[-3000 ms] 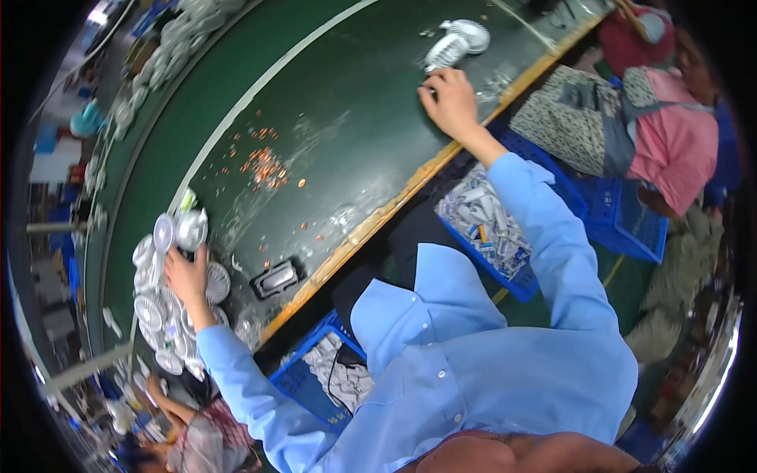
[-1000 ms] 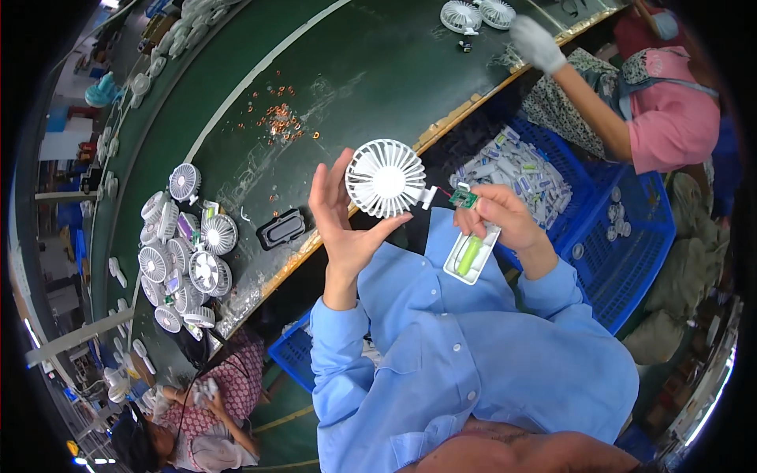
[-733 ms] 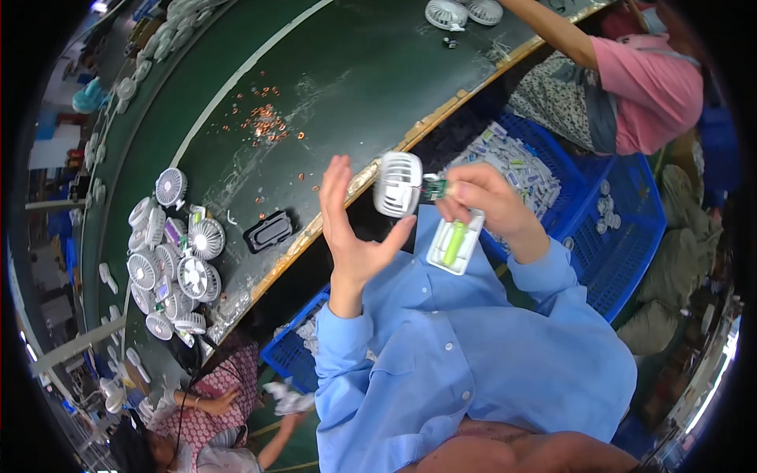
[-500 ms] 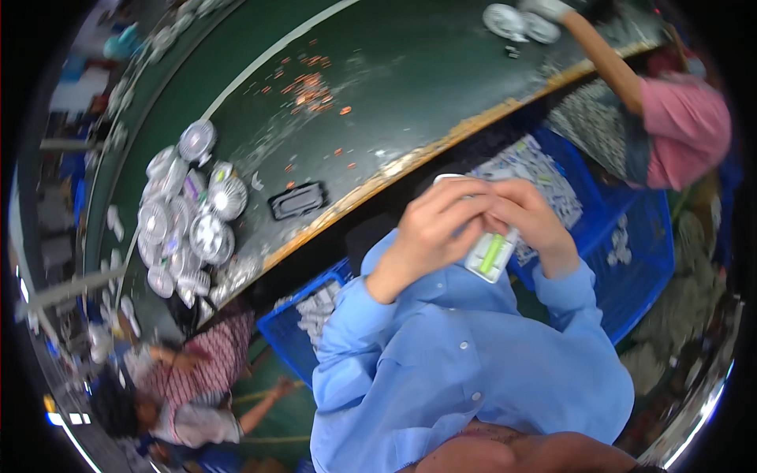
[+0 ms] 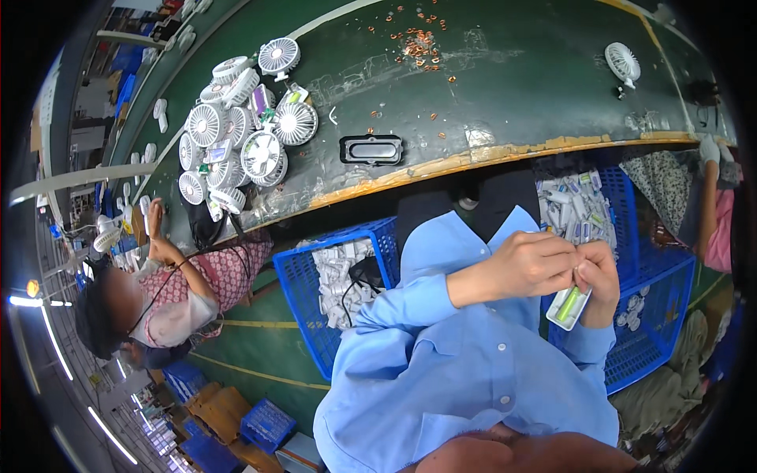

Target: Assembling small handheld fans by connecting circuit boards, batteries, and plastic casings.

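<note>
A white plastic casing [image 5: 557, 309] with a light green cylindrical battery [image 5: 567, 306] lying in it is held in front of my body, below the bench edge. My right hand [image 5: 599, 276] is closed around the casing from the right. My left hand [image 5: 538, 262] meets it at the upper end, fingers pinched together close to the right thumb. Whatever sits between the left fingertips is hidden. The casing's upper part is covered by both hands.
Small white fans [image 5: 206, 124] are heaped on the green bench, left of a black tray [image 5: 371, 150]. Copper-coloured bits [image 5: 420, 47] lie farther back; another fan [image 5: 623, 63] stands right. Blue crates [image 5: 311, 331] hold white parts. Co-workers [image 5: 169, 303] sit at both sides.
My view has turned, so the bench now runs more level and the fan heap sits higher. My hands stay together on the casing. The right co-worker's hand has moved from the fans to the bench edge.
</note>
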Demonstrator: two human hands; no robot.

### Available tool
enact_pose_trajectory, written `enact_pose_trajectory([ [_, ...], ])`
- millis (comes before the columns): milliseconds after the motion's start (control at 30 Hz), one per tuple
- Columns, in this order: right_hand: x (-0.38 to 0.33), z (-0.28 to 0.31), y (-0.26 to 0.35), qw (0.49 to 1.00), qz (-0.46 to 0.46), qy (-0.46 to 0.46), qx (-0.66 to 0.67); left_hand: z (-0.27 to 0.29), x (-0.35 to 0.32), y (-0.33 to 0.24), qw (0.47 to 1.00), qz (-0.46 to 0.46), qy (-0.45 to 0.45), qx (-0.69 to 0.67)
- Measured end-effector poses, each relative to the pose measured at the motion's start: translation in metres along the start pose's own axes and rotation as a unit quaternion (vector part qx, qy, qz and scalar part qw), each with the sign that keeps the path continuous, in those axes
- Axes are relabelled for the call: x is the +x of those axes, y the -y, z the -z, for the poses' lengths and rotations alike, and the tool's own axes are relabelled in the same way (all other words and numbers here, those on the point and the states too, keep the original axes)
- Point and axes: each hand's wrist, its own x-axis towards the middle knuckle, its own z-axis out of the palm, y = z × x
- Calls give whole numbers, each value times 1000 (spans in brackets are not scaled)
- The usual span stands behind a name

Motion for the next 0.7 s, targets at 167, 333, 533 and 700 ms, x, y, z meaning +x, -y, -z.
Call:
enact_pose_trajectory([
  [167,-26,-7,19,989,-72,-70,-109,24,-2,27,980,112,-92,138],
  [333,-55,61,-33,974,-170,-64,-135,56,19,22,990,100,-86,52],
  [533,-31,34,-72,903,-69,-258,-338,68,28,23,967,154,-102,-177],
  [700,32,-64,-45,967,189,-140,-93,47,29,8,829,228,-175,-479],
])
